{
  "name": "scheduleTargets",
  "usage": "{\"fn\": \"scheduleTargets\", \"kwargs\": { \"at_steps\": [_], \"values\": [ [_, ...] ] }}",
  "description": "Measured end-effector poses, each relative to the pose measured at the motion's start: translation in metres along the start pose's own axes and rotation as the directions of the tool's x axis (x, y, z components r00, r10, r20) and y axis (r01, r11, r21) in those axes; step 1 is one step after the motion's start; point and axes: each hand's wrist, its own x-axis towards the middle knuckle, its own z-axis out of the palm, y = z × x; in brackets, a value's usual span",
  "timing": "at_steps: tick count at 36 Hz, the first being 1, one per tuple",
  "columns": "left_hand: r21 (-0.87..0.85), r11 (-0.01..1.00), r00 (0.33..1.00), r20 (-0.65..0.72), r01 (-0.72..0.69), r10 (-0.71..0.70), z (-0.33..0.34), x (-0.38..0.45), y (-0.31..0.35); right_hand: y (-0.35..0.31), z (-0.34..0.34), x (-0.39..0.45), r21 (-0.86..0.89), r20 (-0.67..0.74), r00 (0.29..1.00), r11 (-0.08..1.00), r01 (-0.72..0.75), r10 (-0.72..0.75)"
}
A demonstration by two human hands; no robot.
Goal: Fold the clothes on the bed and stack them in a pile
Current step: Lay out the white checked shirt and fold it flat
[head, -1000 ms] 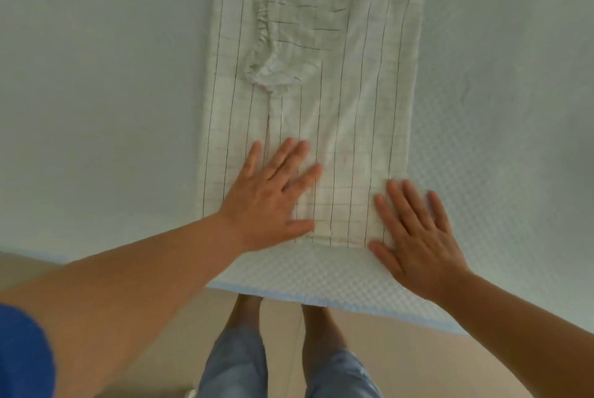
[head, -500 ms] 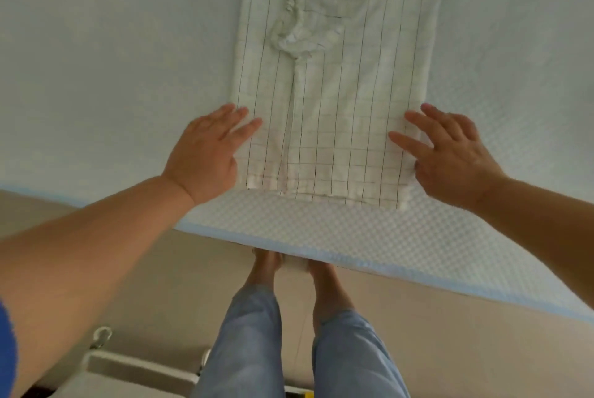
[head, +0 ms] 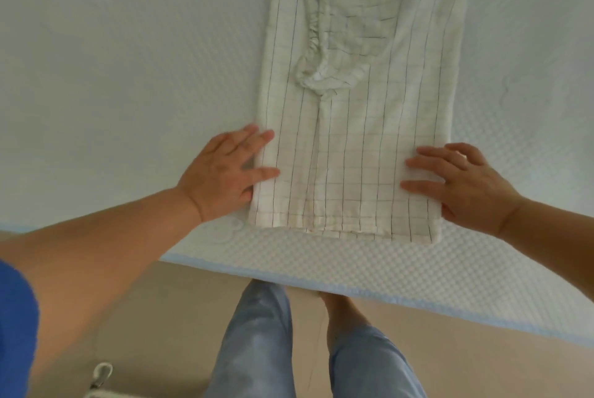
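A white mattress with a dimpled quilted cover and pale blue piping along its near edge fills the upper view. Below that edge lies smooth beige flooring, lit softly and evenly.

We see the garment lying on the bed, near its front edge. Our left hand rests at the garment's left side, our right hand at its right.

Your left hand lies flat, fingers straight and slightly spread, thumb pointing inward; your right hand mirrors it, fingers extended, perhaps a little arched at the knuckles; both bare forearms reach forward from the lower corners, wrists roughly level
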Motion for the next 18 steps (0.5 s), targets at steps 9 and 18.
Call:
{"fn": "scheduleTargets", "kwargs": {
  "at_steps": [9, 18],
  "values": [
    [-0.492, 0.870, 0.967, -0.204, 0.034, -0.153, -0.051, 0.026, -0.015, -0.032, -0.056, 0.026, 0.560, -0.022, 0.834, 0.698, -0.446, 0.551],
    [-0.845, 0.498, 0.845, -0.112, 0.196, -0.522, -0.103, 0.083, -0.037, -0.005, -0.129, 0.066, 0.915, 0.108, 0.656, 0.184, -0.360, 0.747]
  ]
}}
